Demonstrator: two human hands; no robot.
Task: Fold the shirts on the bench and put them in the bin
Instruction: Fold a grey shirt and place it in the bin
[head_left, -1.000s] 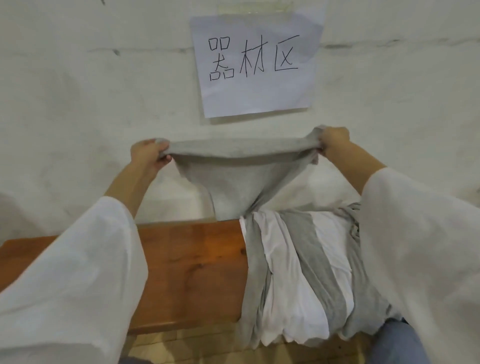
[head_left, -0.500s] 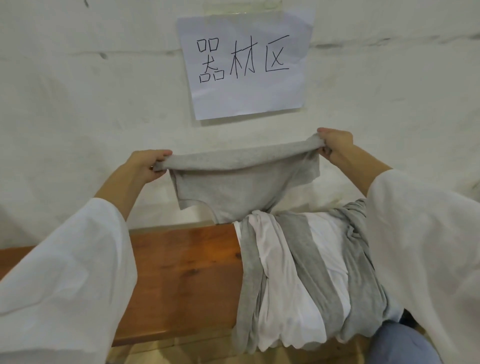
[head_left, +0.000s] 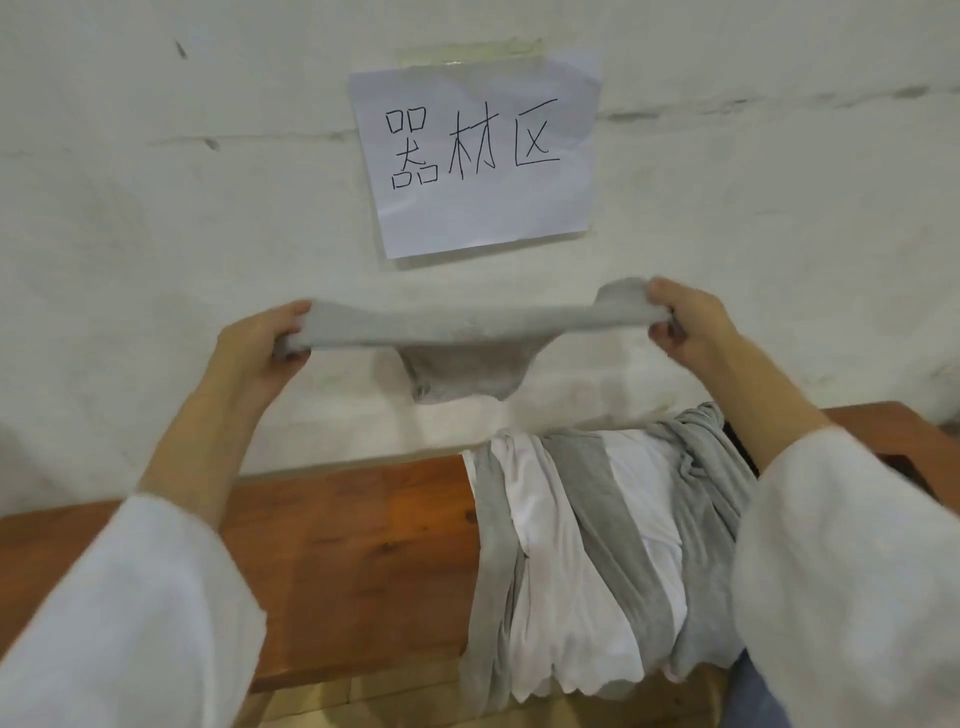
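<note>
A grey shirt (head_left: 457, 358) hangs stretched in the air in front of the wall, above the bench. My left hand (head_left: 260, 345) grips its left end and my right hand (head_left: 685, 325) grips its right end, fingers curled round the cloth. The shirt's lower part is bunched up and hangs free of the pile. Below it, a pile of grey and white shirts (head_left: 587, 561) lies draped across the wooden bench (head_left: 353, 561). No bin is in view.
A white wall with a taped paper sign (head_left: 478, 156) stands right behind the bench. The bench's left half is bare wood. Pale floor shows under its front edge, and my blue trouser leg (head_left: 753, 696) is at the lower right.
Both hands lifted the grey shirt higher, so its hanging part has come off the pile and bunched up. The view shifted to the left.
</note>
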